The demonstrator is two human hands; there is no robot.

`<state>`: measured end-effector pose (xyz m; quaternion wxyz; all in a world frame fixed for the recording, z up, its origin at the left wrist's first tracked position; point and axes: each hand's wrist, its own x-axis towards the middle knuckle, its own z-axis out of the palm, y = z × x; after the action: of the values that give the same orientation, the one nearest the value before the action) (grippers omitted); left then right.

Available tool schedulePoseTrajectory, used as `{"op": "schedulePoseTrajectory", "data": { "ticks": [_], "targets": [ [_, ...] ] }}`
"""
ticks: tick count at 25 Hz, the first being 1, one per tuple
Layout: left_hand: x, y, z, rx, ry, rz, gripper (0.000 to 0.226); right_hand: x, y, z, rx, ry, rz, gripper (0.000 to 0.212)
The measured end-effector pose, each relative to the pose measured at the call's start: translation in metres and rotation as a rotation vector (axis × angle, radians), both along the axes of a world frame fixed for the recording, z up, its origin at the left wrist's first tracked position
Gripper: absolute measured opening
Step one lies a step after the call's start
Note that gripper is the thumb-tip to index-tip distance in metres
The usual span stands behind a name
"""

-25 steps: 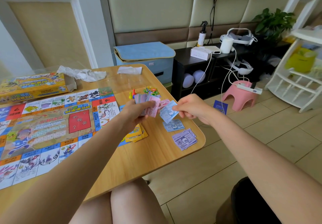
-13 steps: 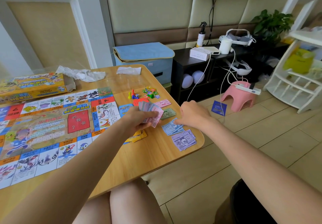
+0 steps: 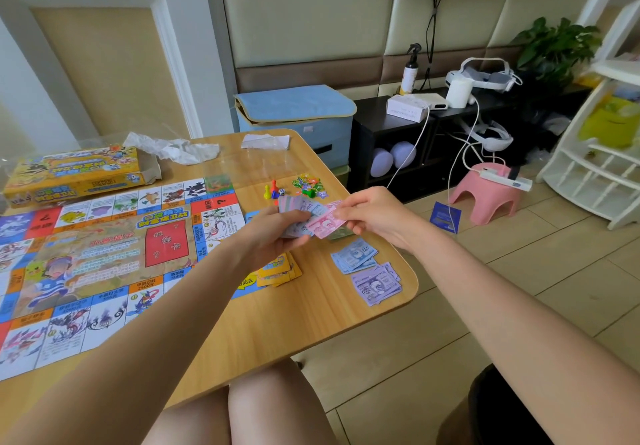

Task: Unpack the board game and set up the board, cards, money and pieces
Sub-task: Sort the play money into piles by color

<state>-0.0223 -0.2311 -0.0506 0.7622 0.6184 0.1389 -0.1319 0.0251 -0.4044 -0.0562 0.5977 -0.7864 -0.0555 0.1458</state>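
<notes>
The left hand (image 3: 273, 233) grips a fanned stack of play money (image 3: 298, 210) above the table (image 3: 277, 323), just right of the game board (image 3: 104, 254). The right hand (image 3: 372, 214) pinches a pink note (image 3: 323, 224) at the stack's near edge. Blue notes (image 3: 353, 255) and purple notes (image 3: 375, 283) lie near the table's right edge; yellow cards (image 3: 278, 269) beside the board; pawns (image 3: 272, 191) farther back.

Soft, even daylight fills the room, bright without harsh glare. Only faint shadows lie under the money piles on the bench (image 3: 346, 313). Straight lines bow toward the frame edges (wide-angle distortion), and the white shelf (image 3: 595, 167) right of the bench looks smeared with blur.
</notes>
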Motion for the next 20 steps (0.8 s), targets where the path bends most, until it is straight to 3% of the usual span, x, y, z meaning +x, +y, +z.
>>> {"op": "schedulePoseTrajectory", "data": {
  "ticks": [3,6,11,14,17,20],
  "targets": [
    [0.006,0.008,0.005,0.025,-0.047,0.046,0.008,0.022,0.008,-0.005,0.086,-0.062,-0.203,0.007],
    [0.015,0.019,0.003,0.034,-0.05,0.077,0.008,0.049,0.012,-0.014,-0.207,-0.211,-0.401,0.012],
    [0.02,0.025,-0.001,0.025,-0.04,-0.025,0.005,0.062,0.022,-0.038,-0.627,-0.267,-0.286,0.007],
    [0.023,0.025,-0.005,0.033,-0.039,-0.095,0.015,0.059,0.019,-0.035,-0.7,-0.368,-0.286,0.019],
    [0.02,0.02,-0.008,0.044,-0.021,-0.098,0.015,0.046,0.005,-0.012,-0.568,-0.465,-0.036,0.024],
    [0.015,0.015,-0.011,0.046,-0.003,-0.086,0.011,0.019,-0.011,0.007,-0.736,-0.339,0.423,0.023]
  ]
}}
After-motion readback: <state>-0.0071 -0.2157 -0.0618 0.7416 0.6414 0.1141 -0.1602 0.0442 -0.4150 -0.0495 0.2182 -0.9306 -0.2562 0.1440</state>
